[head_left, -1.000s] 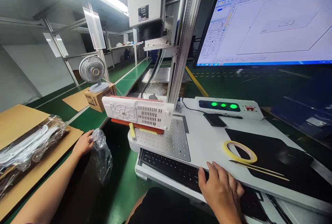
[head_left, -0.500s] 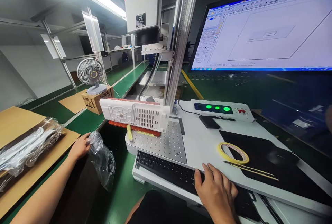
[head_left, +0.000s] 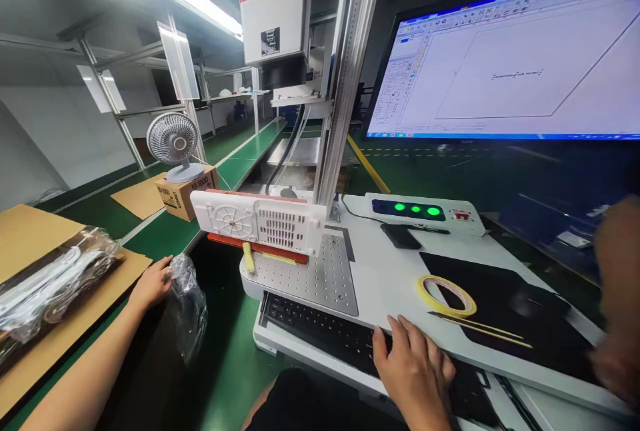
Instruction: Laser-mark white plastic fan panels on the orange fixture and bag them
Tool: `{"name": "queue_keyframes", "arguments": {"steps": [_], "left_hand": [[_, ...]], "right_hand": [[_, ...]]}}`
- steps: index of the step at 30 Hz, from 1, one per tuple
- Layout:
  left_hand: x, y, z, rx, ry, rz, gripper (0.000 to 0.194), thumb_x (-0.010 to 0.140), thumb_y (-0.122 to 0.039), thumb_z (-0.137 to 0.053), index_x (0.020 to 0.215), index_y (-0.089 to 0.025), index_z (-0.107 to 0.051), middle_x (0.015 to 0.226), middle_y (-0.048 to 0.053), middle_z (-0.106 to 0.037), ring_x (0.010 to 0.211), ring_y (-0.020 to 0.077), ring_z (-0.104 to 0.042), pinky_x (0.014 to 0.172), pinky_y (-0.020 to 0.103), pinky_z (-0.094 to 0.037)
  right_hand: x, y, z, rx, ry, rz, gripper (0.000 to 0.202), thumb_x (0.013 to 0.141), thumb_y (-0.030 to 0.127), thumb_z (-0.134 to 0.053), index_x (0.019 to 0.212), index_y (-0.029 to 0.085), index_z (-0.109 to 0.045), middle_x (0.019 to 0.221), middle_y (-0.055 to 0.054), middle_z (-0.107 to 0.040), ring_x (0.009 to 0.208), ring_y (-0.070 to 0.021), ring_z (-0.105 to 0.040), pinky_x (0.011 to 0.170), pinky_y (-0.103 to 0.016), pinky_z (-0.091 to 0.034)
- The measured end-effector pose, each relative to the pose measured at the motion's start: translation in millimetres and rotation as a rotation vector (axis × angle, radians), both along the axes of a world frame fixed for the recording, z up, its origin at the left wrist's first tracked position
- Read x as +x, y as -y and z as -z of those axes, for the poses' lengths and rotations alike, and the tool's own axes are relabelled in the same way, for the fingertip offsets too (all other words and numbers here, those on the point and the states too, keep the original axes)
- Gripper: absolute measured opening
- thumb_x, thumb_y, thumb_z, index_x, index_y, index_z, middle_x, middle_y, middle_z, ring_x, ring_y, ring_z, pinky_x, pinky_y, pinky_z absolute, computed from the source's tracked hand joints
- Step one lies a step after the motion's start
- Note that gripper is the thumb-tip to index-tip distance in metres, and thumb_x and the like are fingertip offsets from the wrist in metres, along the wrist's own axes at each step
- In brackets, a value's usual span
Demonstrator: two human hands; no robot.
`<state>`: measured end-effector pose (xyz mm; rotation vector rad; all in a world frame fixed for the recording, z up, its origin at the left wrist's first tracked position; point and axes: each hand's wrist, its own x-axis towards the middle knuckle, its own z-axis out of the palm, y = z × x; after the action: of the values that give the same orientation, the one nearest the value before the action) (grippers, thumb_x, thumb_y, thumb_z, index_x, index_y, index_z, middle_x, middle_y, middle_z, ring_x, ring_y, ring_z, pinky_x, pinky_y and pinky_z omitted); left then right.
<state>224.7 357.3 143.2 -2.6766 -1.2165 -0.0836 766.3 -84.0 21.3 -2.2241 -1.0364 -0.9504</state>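
At the lower left, my left hand (head_left: 153, 282) is closed on a crumpled clear plastic bag (head_left: 187, 308), which hangs beside the cardboard-covered bench. My right hand (head_left: 414, 366) rests with its fingers apart over the right part of a black keyboard (head_left: 320, 330), at the table's front edge. A white plastic panel (head_left: 255, 223) with a vent grille and a round ribbed pattern stands on an orange-red support over the perforated metal plate (head_left: 330, 278). Above it hangs a white machine head (head_left: 275, 14) with a red stripe.
A tape roll (head_left: 447, 296) and thin sticks (head_left: 485, 330) lie on a black mat (head_left: 500, 284). A monitor (head_left: 505, 64) stands behind. Another person's blurred arm (head_left: 617, 304) is at the right edge. A fan (head_left: 173, 139) and wrapped white parts (head_left: 50, 284) are at the left.
The drawing on the monitor has changed from nested outlines to a short line of marks. Another person's arm has come in at the right edge. The plastic bag has swung slightly left.
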Motion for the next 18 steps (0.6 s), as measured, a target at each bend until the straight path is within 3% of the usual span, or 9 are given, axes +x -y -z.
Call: {"name": "queue_keyframes", "arguments": {"steps": [18], "left_hand": [[-0.3, 0.5, 1.5, 0.001, 0.041, 0.002, 0.042, 0.096, -0.031, -0.055, 0.126, -0.019, -0.082, 0.17, 0.014, -0.057, 0.15, 0.0376, -0.061, 0.128, 0.054, -0.05]], "right_hand": [[-3.1, 0.0, -6.4, -0.006, -0.002, -0.012, 0.037, 0.116, 0.041, -0.046, 0.125, 0.013, -0.07, 0.127, -0.019, -0.078, 0.114, -0.0365, -0.069, 0.1, -0.05, -0.041]]}}
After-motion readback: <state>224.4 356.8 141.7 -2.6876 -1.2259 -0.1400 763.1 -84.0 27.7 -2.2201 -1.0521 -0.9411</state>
